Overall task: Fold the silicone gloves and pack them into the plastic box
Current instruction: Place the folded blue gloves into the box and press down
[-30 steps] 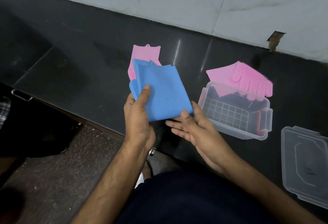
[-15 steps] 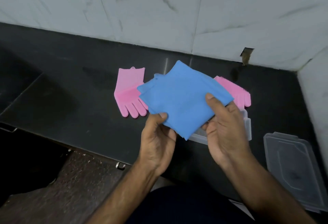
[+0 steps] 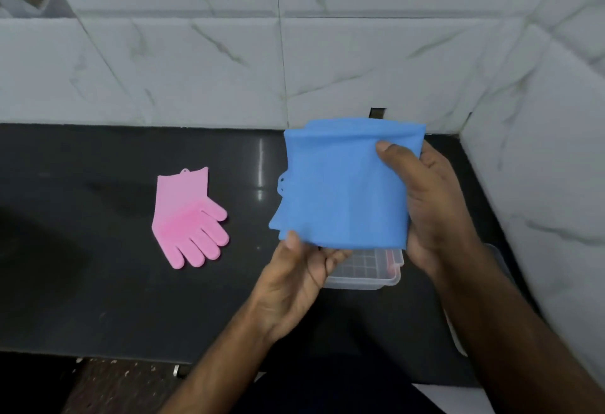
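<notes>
1. While both hands hold it up at the centre right of the frame, the folded blue silicone glove (image 3: 343,191) hangs above the clear plastic box (image 3: 363,271).
2. The left hand (image 3: 294,279) pinches the glove's lower left corner with thumb on top and fingers curled beneath.
3. The right hand (image 3: 435,207) grasps its right edge, thumb pressed on the front near the top.
4. The box rests on the black table (image 3: 98,299), mostly hidden; something reddish inside may be another glove.
5. A flat pink silicone glove (image 3: 188,217) lies at centre left, well apart.
</notes>
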